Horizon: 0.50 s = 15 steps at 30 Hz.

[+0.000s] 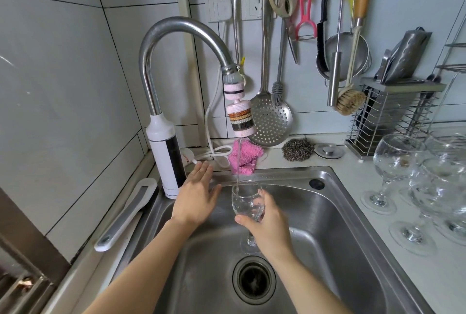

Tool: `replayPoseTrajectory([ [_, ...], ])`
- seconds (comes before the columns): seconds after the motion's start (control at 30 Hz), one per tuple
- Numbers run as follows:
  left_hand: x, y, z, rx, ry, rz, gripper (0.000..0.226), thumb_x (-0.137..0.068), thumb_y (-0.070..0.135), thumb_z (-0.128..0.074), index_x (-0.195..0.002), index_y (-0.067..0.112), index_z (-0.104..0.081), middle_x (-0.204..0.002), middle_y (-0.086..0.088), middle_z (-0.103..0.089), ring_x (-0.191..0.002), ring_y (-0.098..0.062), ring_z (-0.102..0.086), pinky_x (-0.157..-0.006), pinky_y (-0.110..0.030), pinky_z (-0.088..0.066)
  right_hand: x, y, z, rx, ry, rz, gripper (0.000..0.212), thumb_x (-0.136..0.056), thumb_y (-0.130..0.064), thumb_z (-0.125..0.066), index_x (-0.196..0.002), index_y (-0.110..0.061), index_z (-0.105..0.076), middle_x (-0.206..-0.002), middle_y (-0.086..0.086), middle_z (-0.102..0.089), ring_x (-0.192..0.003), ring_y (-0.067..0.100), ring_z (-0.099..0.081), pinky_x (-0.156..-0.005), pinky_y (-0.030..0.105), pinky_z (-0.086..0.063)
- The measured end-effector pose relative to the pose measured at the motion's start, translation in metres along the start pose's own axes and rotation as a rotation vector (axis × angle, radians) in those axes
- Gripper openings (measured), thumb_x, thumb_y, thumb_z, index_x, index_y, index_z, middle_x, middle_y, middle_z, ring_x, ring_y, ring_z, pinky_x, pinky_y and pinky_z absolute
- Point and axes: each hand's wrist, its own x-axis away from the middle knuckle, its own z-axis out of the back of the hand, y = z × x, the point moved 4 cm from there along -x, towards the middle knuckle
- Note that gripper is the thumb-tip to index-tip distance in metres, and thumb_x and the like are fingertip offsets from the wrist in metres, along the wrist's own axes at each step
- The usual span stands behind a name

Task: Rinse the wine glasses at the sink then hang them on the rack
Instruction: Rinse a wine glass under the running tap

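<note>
right hand (271, 229) grips wine glass (245, 204) | left hand (195, 200) flat, empty | steel sink (332, 228), tiled wall (63, 86)

A fluffy pink cloth (245, 156) lies at twelve o'clock, a grey steel-wool scourer (297, 149) at one; a perforated steel skimmer (271, 119) hangs above.
</note>
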Motion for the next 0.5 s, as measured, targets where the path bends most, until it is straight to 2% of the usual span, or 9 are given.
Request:
replayPoseTrajectory([
  [0.03,0.005,0.007,0.001,0.065,0.049,0.014,0.053,-0.101,0.019,-0.061,-0.148,0.000,-0.048,-0.157,-0.018,-0.045,-0.151,-0.034,-0.034,-0.123,-0.041,-0.030,0.000,0.000,-0.001,-0.001,-0.009,0.003,0.090,-0.068,-0.031,-0.090,-0.144,-0.018,-0.044,-0.114,-0.009,-0.062,-0.105,0.011,-0.059,-0.094,0.026,-0.045],
  [0.1,0.017,0.025,0.007,0.186,0.203,0.019,0.039,-0.093,0.001,-0.061,-0.132,-0.001,-0.061,-0.136,-0.019,-0.061,-0.129,-0.039,-0.055,-0.110,-0.043,-0.043,0.001,-0.001,-0.002,-0.012,-0.029,0.014,0.089,-0.069,-0.027,-0.090,-0.144,-0.018,-0.044,-0.116,-0.007,-0.062,-0.106,0.012,-0.060,-0.096,0.028,-0.046],
  [0.13,0.024,0.036,0.010,0.231,0.272,-0.004,0.036,-0.089,-0.004,-0.057,-0.123,0.002,-0.065,-0.124,-0.015,-0.064,-0.117,-0.034,-0.058,-0.101,-0.039,-0.047,0.001,-0.002,-0.003,-0.014,-0.035,0.028,0.087,-0.069,-0.024,-0.090,-0.144,-0.018,-0.044,-0.117,-0.005,-0.063,-0.106,0.013,-0.060,-0.097,0.031,-0.047],
  [0.2,0.037,0.061,0.017,0.227,0.322,-0.155,0.035,-0.078,0.000,-0.052,-0.109,0.010,-0.064,-0.108,-0.005,-0.061,-0.101,-0.023,-0.055,-0.084,-0.031,-0.047,0.000,-0.004,-0.002,0.017,-0.013,0.072,0.084,-0.070,-0.018,-0.088,-0.143,-0.015,-0.045,-0.122,0.000,-0.062,-0.109,0.018,-0.060,-0.098,0.035,-0.046],
  [0.27,0.045,0.081,0.016,0.149,0.223,-0.310,0.038,-0.070,0.011,-0.051,-0.106,0.015,-0.060,-0.104,0.001,-0.061,-0.093,-0.019,-0.056,-0.070,-0.029,-0.046,-0.001,-0.005,0.003,0.071,0.033,0.114,0.081,-0.072,-0.009,-0.085,-0.143,-0.012,-0.045,-0.130,0.001,-0.058,-0.114,0.018,-0.057,-0.098,0.031,-0.045],
  [0.33,0.046,0.085,0.008,0.116,0.061,-0.321,0.038,-0.074,0.018,-0.054,-0.111,0.021,-0.059,-0.102,0.007,-0.065,-0.085,-0.020,-0.062,-0.062,-0.032,-0.047,-0.002,-0.006,0.008,0.101,0.040,0.149,0.083,-0.074,-0.002,-0.080,-0.146,-0.015,-0.041,-0.137,-0.003,-0.051,-0.117,0.010,-0.051,-0.099,0.022,-0.038],
  [0.37,0.045,0.083,0.003,0.109,0.003,-0.291,0.034,-0.080,0.022,-0.056,-0.114,0.025,-0.061,-0.101,0.008,-0.068,-0.083,-0.021,-0.064,-0.064,-0.032,-0.049,-0.003,-0.006,0.011,0.117,0.035,0.163,0.084,-0.074,0.000,-0.079,-0.147,-0.019,-0.040,-0.139,-0.007,-0.049,-0.119,0.008,-0.051,-0.100,0.023,-0.037],
  [0.43,0.043,0.075,-0.007,0.102,-0.082,-0.225,0.025,-0.092,0.037,-0.058,-0.115,0.032,-0.067,-0.099,0.008,-0.073,-0.082,-0.021,-0.066,-0.072,-0.034,-0.053,-0.003,-0.004,0.015,0.177,0.026,0.186,0.087,-0.072,0.002,-0.076,-0.146,-0.028,-0.041,-0.138,-0.013,-0.049,-0.123,0.011,-0.054,-0.103,0.038,-0.042],
  [0.5,0.040,0.069,-0.013,0.177,-0.157,-0.201,0.019,-0.097,0.043,-0.059,-0.106,0.032,-0.072,-0.089,0.007,-0.075,-0.073,-0.017,-0.067,-0.077,-0.035,-0.055,-0.005,-0.003,0.019,0.274,0.022,0.214,0.086,-0.072,-0.004,-0.077,-0.145,-0.033,-0.041,-0.137,-0.017,-0.050,-0.121,0.012,-0.055,-0.102,0.047,-0.041],
])
